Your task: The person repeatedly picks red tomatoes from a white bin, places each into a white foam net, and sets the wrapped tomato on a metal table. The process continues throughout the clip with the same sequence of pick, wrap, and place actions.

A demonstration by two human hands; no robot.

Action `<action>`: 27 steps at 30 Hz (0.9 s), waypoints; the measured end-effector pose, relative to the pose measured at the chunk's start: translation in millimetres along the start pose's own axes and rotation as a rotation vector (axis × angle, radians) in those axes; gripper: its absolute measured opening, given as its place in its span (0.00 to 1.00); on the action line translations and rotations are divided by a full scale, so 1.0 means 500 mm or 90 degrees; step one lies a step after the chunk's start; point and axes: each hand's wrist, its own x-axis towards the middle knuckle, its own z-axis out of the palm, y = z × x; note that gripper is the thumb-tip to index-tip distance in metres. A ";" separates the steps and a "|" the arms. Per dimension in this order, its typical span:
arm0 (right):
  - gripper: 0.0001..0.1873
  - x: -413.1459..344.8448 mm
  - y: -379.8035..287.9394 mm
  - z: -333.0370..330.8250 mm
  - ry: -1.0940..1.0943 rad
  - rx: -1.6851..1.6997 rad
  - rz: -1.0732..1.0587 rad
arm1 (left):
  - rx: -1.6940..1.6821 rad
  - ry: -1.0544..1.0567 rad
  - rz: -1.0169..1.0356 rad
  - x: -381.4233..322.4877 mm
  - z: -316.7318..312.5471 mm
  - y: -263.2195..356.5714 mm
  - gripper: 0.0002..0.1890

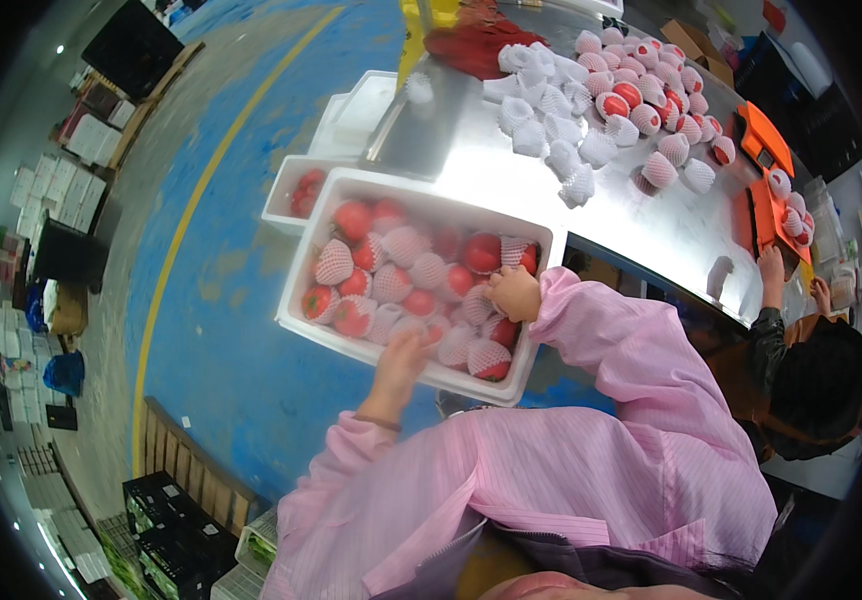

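In front of me stands a white foam box (431,196) full of red tomatoes, most in white foam net sleeves and some bare, such as a bare tomato (483,252). My right hand (515,294) is inside the box near its right wall, fingers curled against a netted tomato (477,304); whether it grips it is hidden. A netted tomato (519,253) with its red side showing lies just beyond that hand. Blurred, my left hand (399,367) reaches over the near wall, fingertips at the netted tomatoes there; its grasp cannot be made out.
A steel table (626,217) holds empty foam nets (551,112) and a pile of netted tomatoes (648,82). At right, a co-worker's hand (771,270) is by an orange scale (772,202) bearing tomatoes. Another foam box (281,191) stands left; a wooden pallet (195,457) lies lower left.
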 end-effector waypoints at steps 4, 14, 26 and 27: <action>0.30 0.004 0.024 -0.045 0.000 0.320 0.056 | 0.047 0.015 0.005 -0.015 -0.010 0.004 0.25; 0.29 -0.047 -0.202 -0.172 0.456 0.718 -0.019 | -0.006 -0.132 0.343 -0.045 0.103 0.078 0.37; 0.10 -0.026 -0.220 -0.151 0.479 0.864 0.015 | -0.228 -0.225 0.018 -0.077 0.090 0.096 0.32; 0.10 -0.015 -0.211 -0.143 0.499 0.897 0.000 | -0.234 -0.297 0.048 -0.080 0.088 0.095 0.32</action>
